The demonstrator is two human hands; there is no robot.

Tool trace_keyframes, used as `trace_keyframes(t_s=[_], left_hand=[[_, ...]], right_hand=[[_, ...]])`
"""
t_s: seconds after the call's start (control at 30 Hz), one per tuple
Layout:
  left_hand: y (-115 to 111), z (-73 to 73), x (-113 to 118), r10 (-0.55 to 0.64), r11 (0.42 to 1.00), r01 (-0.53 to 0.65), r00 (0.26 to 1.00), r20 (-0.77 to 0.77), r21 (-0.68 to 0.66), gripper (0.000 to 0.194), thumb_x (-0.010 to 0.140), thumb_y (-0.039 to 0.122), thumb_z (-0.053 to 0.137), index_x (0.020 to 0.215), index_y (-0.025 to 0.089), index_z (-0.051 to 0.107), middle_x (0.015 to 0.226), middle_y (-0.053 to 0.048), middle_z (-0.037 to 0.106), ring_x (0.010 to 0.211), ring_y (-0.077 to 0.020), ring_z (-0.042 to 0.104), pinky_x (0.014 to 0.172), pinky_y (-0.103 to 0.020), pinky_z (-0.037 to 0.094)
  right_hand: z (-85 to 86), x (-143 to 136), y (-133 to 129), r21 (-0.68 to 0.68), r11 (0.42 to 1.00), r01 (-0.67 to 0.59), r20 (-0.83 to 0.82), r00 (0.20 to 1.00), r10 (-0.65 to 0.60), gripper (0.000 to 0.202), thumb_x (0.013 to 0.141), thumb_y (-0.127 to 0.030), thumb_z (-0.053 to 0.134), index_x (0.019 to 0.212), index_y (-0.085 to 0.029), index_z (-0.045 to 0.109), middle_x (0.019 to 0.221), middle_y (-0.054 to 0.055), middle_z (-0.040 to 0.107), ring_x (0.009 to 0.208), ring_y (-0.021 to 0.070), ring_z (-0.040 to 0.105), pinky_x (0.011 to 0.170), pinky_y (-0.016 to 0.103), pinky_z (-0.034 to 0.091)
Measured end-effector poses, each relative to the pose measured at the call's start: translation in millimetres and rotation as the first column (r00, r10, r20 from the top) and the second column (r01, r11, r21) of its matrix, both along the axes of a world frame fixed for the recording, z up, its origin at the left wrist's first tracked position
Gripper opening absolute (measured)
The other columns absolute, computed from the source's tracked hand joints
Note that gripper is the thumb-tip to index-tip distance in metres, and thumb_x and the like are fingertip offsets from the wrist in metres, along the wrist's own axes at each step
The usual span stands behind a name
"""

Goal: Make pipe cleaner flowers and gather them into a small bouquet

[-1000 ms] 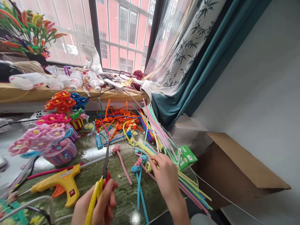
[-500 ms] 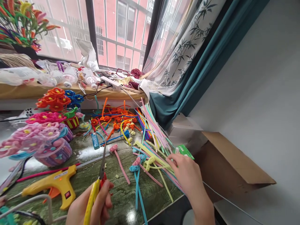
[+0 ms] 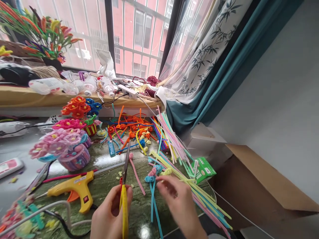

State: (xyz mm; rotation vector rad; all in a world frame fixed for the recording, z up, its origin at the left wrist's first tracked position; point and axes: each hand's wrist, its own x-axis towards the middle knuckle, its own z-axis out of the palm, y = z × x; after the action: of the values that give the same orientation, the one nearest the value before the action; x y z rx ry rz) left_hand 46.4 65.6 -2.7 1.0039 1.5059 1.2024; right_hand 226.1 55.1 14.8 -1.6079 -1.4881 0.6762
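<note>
Head view: the left hand (image 3: 107, 212) has its fingers wrapped round the yellow handles of the scissors (image 3: 125, 209), whose blades look nearly together and point to the far side. The right hand (image 3: 178, 200) is curled, thumb and forefinger close by the blue knots (image 3: 150, 179) and the yellow knot (image 3: 166, 171) — I cannot tell whether they pinch anything.

The blue stems (image 3: 152, 209) run from the blue knots toward the near edge of the table (image 3: 139, 215). They look feather-light and fuzzy, springy enough to bend and hold a bend, hardly slippery. I'd take one just below its knot; squeezing the knot itself could flatten the fluff. The scissors look stiff and heavier, best held by the handles, as they are.

Loose sticks (image 3: 209, 202) reach over the near right edge, beside the cardboard box (image 3: 249, 181), so a sweep that way might drag some off. Left of the blue stems there's more room — the pink stem (image 3: 137, 176) and a few scraps, then the glue gun (image 3: 77, 189) and its cord.
</note>
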Motion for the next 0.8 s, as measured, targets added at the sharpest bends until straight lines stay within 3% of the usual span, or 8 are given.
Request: trace_keyframes(t_s=[0.1,0.17,0.27,0.33,0.4,0.53,0.63,0.8], left_hand=[[4,-12.4,-6,-0.05,0.999,0.049,0.993,0.108,0.013,0.064,0.057,0.063,0.077,0.101,0.019,0.068,0.098,-0.006,0.076,0.093,-0.0239,0.071,0.07,-0.021,0.058],[6,-20.5,-12,-0.055,0.998,0.052,0.984,0.172,0.02,0.068,0.06,0.062,0.076,0.112,0.018,0.065,0.11,-0.007,0.075,0.103,-0.0259,0.069,0.083,-0.026,0.058],[6,-31.1,-21,-0.049,0.994,0.035,0.989,0.139,0.106,0.064,0.07,0.055,0.072,0.122,0.02,0.063,0.125,-0.006,0.069,0.116,-0.0285,0.063,0.092,-0.031,0.056],[5,-33.6,-23,-0.092,0.976,0.082,0.995,0.038,0.2,0.058,0.079,0.051,0.066,0.128,0.021,0.06,0.129,-0.006,0.066,0.117,-0.0289,0.062,0.091,-0.033,0.057],[2,-29.5,-22,-0.072,0.937,0.125,0.983,-0.169,0.327,0.053,0.086,0.045,0.058,0.134,0.022,0.055,0.134,-0.007,0.062,0.117,-0.0283,0.062,0.091,-0.034,0.057],[-5,-6.3,-17,0.244,0.731,0.235,0.787,-0.567,0.641,0.043,0.093,0.02,0.048,0.136,0.025,0.052,0.14,-0.005,0.056,0.128,-0.0239,0.053,0.109,-0.039,0.044],[-6,5.2,-19,0.272,0.629,0.39,0.701,-0.66,0.673,0.042,0.091,0.011,0.048,0.131,0.022,0.053,0.132,-0.007,0.062,0.123,-0.0202,0.056,0.105,-0.034,0.046],[0,-1.1,-32,0.234,0.602,0.505,0.63,-0.741,0.619,0.032,0.09,0.011,0.051,0.121,0.017,0.056,0.12,-0.009,0.065,0.115,-0.0191,0.058,0.098,-0.03,0.049]], right_hand=[[-1.7,-37,-7,0.0,0.957,-0.289,-0.224,0.933,0.282,0.066,0.076,-0.076,0.055,0.107,-0.02,0.071,0.079,0.005,0.07,0.055,0.0157,0.06,0.047,0.023,0.043],[-3.9,-56,-7,0.042,0.948,-0.316,-0.259,0.913,0.316,0.075,0.074,-0.082,0.048,0.103,-0.017,0.072,0.079,0.007,0.071,0.062,0.0181,0.062,0.051,0.023,0.045],[-7.1,-69,-1,0.009,0.975,-0.222,-0.232,0.948,0.218,0.064,0.088,-0.072,0.039,0.088,-0.016,0.07,0.07,0.007,0.068,0.06,0.0167,0.062,0.054,0.023,0.045],[-8.0,-70,5,-0.051,0.98,-0.191,-0.252,0.952,0.172,0.058,0.094,-0.064,0.036,0.084,-0.015,0.066,0.06,0.003,0.063,0.049,0.0128,0.058,0.048,0.02,0.042],[-6.9,-67,14,-0.093,0.976,-0.195,-0.312,0.937,0.158,0.055,0.093,-0.063,0.037,0.08,-0.016,0.061,0.054,0.0,0.059,0.039,0.009,0.049,0.04,0.018,0.037],[5.6,-58,45,-0.072,0.987,-0.146,-0.433,0.896,0.101,0.049,0.089,-0.063,0.042,0.078,-0.017,0.056,0.052,-0.002,0.057,0.029,0.0064,0.04,0.03,0.018,0.03],[22.1,-53,86,-0.003,0.994,-0.108,-0.447,0.889,0.095,0.037,0.086,-0.052,0.05,0.078,-0.017,0.057,0.051,-0.002,0.059,0.031,0.0074,0.044,0.031,0.018,0.034],[42.0,-50,155,-0.021,0.999,-0.049,-0.408,0.912,0.036,0.024,0.086,-0.031,0.049,0.077,-0.013,0.062,0.049,0.0,0.061,0.032,0.0072,0.045,0.038,0.019,0.042]])
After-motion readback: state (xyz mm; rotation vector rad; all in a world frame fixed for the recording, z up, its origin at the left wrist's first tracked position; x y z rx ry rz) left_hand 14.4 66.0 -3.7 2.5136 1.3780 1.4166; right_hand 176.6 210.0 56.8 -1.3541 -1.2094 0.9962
